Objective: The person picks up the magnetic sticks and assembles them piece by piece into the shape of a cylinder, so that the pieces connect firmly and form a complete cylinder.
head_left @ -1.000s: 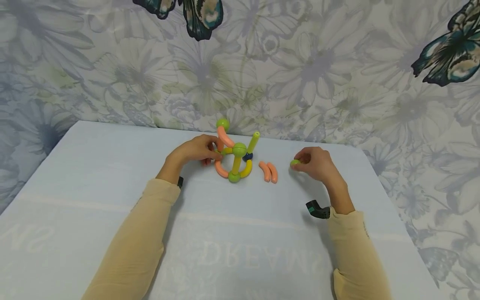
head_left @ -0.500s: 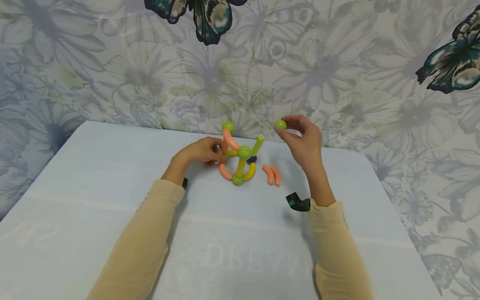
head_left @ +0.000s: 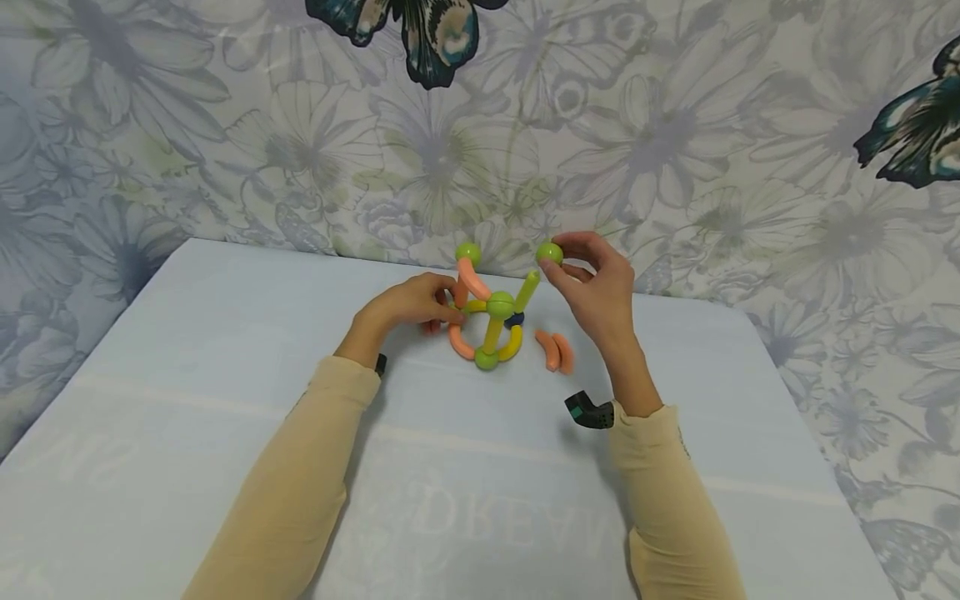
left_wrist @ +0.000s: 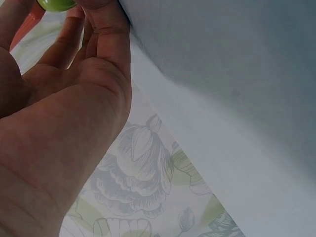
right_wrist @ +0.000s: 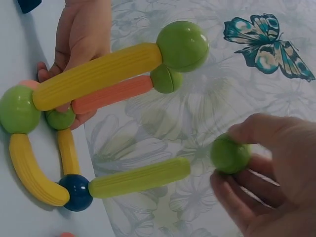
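A toy frame of balls and rods stands on the table, its ring of curved rods lying flat. My left hand (head_left: 420, 302) pinches the frame's left green ball (right_wrist: 60, 119), seen also as a green ball (left_wrist: 57, 4) in the left wrist view. Between the thumb and fingers of my right hand (head_left: 596, 271) is a loose green ball (right_wrist: 230, 153). It is raised just above the tip of the upright light-green rod (right_wrist: 140, 177), with a gap between them. That rod rises from a dark blue ball (right_wrist: 77, 192). A yellow rod (right_wrist: 101, 74) carries another green ball (right_wrist: 183, 46).
Two curved orange rods (head_left: 557, 353) lie side by side on the white table (head_left: 480, 467), right of the frame. Behind the table's back edge is a flowered wall (head_left: 337, 150) with butterfly decorations (head_left: 442, 37).
My right hand has raised the green ball from low over the table's right side and brought it left to the light-green rod's tip. The left hand keeps its grip on the frame.
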`<act>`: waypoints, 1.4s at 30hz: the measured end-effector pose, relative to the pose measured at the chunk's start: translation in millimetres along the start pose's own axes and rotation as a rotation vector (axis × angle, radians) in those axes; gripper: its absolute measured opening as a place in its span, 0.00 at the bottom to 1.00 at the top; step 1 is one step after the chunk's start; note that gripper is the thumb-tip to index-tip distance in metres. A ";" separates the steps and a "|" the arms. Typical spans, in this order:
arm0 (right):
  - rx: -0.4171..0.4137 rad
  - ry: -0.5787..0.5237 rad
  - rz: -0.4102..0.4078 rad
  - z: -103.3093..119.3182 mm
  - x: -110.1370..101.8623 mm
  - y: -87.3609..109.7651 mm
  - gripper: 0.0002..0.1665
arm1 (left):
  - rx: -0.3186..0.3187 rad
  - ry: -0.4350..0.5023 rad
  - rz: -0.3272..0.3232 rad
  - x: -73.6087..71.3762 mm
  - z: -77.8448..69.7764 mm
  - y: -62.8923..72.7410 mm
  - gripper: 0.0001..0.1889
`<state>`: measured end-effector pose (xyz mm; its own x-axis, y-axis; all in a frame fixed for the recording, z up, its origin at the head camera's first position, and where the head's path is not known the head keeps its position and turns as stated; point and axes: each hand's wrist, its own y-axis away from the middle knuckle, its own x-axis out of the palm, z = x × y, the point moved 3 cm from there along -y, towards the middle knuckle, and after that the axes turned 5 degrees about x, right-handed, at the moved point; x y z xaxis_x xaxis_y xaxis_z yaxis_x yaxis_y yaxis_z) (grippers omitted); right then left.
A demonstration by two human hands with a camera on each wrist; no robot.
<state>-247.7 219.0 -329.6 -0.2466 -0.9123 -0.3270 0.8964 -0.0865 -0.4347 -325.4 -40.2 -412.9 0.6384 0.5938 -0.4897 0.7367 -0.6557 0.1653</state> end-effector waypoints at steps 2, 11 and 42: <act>0.029 0.016 0.047 -3.5 2.0 0.9 0.19 | -0.001 -0.001 0.005 0.2 -0.7 0.3 0.14; 0.039 -0.025 0.076 -16.7 17.9 2.0 0.22 | 0.004 -0.009 0.008 0.4 -1.7 0.5 0.12; 0.378 0.522 0.497 -30.7 -21.5 2.7 0.25 | 0.002 -0.012 0.010 -1.3 -1.0 -0.3 0.15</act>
<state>-251.2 250.7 -349.5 0.1563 -0.5837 -0.7968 0.9871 0.0648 0.1461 -326.2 -40.4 -411.4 0.6430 0.5817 -0.4981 0.7299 -0.6624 0.1687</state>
